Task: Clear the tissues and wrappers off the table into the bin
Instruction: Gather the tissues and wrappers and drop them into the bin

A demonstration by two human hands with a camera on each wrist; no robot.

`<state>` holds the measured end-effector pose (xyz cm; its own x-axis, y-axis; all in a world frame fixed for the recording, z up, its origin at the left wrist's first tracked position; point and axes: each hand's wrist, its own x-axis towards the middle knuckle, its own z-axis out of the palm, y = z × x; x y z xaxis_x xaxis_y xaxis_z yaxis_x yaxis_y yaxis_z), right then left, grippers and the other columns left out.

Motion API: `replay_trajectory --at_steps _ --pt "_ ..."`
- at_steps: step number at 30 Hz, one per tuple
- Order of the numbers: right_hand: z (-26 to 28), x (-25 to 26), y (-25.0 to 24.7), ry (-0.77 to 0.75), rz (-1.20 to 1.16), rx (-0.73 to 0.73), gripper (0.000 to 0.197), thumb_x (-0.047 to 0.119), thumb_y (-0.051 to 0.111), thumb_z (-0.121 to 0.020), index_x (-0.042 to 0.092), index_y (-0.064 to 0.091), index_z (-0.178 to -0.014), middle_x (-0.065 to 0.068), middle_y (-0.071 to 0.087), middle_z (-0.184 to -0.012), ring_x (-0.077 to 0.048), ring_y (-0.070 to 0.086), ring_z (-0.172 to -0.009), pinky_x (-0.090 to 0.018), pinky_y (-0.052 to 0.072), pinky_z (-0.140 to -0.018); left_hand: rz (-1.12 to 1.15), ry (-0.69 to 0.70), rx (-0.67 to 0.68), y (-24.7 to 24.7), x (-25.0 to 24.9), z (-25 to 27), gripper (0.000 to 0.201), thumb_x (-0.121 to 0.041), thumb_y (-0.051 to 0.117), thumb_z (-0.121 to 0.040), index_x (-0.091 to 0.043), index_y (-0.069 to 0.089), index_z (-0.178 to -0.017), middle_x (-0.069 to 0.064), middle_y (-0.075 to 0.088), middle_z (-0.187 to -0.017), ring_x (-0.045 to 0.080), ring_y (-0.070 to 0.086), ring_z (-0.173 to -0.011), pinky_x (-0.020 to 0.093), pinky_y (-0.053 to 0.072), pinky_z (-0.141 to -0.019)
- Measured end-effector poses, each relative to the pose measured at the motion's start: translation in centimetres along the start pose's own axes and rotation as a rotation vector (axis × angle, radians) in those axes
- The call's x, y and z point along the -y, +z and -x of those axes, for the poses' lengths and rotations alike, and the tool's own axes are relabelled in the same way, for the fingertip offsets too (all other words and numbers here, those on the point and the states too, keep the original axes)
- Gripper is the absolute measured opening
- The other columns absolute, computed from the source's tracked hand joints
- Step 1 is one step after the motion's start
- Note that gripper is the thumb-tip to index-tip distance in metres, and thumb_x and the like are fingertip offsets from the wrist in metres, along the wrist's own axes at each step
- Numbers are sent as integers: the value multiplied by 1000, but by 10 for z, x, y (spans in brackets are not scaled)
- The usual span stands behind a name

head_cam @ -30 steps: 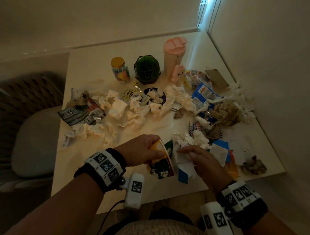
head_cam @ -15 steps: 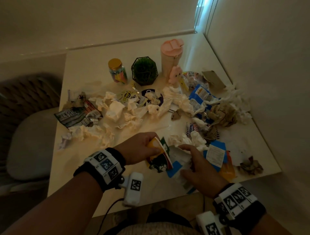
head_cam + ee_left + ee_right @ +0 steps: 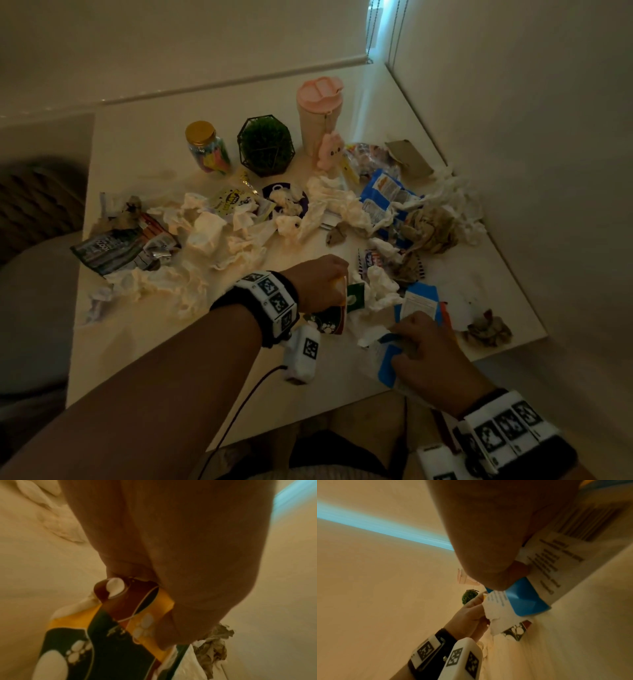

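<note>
Crumpled white tissues (image 3: 212,236) and snack wrappers lie scattered over the white table (image 3: 144,359). My left hand (image 3: 318,284) grips a yellow and dark green wrapper with paw prints (image 3: 334,318) (image 3: 109,642) near the table's front middle. Just right of it, at the front edge, my right hand (image 3: 424,353) holds a blue and white wrapper with printed text (image 3: 385,363) (image 3: 527,600) along with a white tissue. A second blue and white wrapper (image 3: 419,301) lies just beyond my right hand. No bin shows in any view.
At the back of the table stand a gold-lidded jar (image 3: 207,147), a green plant in a wire frame (image 3: 265,145) and a pink-lidded cup (image 3: 318,113) with a pink plush toy (image 3: 330,149). A wall runs along the right. A cushioned chair (image 3: 37,301) sits left.
My right hand has drawn the blue and white wrapper back toward the front edge of the table. My left hand keeps its grip on the paw-print wrapper and has shifted slightly forward.
</note>
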<state>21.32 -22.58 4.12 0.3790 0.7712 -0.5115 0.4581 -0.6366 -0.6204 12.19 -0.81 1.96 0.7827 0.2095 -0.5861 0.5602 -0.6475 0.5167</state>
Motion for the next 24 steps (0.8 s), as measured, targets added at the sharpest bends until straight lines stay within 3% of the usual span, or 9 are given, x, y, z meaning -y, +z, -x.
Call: replay_trajectory --at_steps 2,5,7,9,10,13,16,19,24 --pt "-1 1 -3 -57 51 -22 35 8 60 -84 14 58 -118 9 42 -118 17 39 -93 -1 35 -71 -93 -10 20 3 -1 -2 55 -31 57 -93 -15 42 -143 3 35 -150 23 40 -134 32 35 -107" --pt "-9 10 -7 -95 209 -12 29 14 59 -83 23 59 -111 13 28 -143 -6 51 -101 -13 33 -69 -156 -30 27 6 1 3 49 -29 54 -95 -16 42 -141 8 41 -143 27 45 -126 35 39 -102" --pt "-16 20 -8 -117 259 -9 22 17 58 -82 26 59 -102 15 20 -150 -11 54 -102 -22 41 -69 -144 -52 32 7 5 12 45 -29 51 -97 -15 44 -139 8 44 -142 28 46 -125 33 38 -100" --pt "-22 30 -7 -108 317 5 18 20 56 -84 26 59 -100 16 13 -153 -15 51 -111 -31 36 -72 -105 -65 26 8 11 23 38 -27 50 -97 -10 50 -131 11 50 -137 29 49 -120 34 41 -97" --pt "-25 33 -7 -103 339 25 19 22 55 -85 26 59 -103 16 11 -154 -16 49 -116 -30 33 -74 -77 -73 23 8 15 29 37 -27 51 -97 -7 51 -129 13 53 -133 30 51 -118 36 42 -96" --pt "-36 38 -1 -135 359 84 25 22 54 -86 26 58 -110 11 8 -156 -20 48 -121 -31 45 -85 -2 -85 -14 7 26 46 36 -30 54 -96 -9 53 -125 12 56 -126 30 53 -112 38 45 -92" --pt "-42 36 5 -83 403 113 24 22 53 -88 25 55 -112 -2 27 -148 -24 50 -118 -32 46 -89 76 -90 -34 6 35 61 32 -31 56 -94 -12 55 -119 9 58 -118 30 56 -105 43 50 -89" --pt "-43 33 11 -67 356 122 22 21 55 -90 19 57 -112 -5 53 -119 -25 54 -107 -35 48 -88 172 -85 -61 6 41 74 21 -33 57 -93 -17 57 -106 7 61 -104 27 59 -93 44 53 -81" --pt "-30 38 16 -126 269 125 30 18 58 -87 15 58 -117 -5 59 -114 -23 57 -104 -33 48 -85 400 -113 -87 11 56 93 13 -30 62 -92 -18 58 -96 6 65 -95 25 63 -89 46 55 -79"
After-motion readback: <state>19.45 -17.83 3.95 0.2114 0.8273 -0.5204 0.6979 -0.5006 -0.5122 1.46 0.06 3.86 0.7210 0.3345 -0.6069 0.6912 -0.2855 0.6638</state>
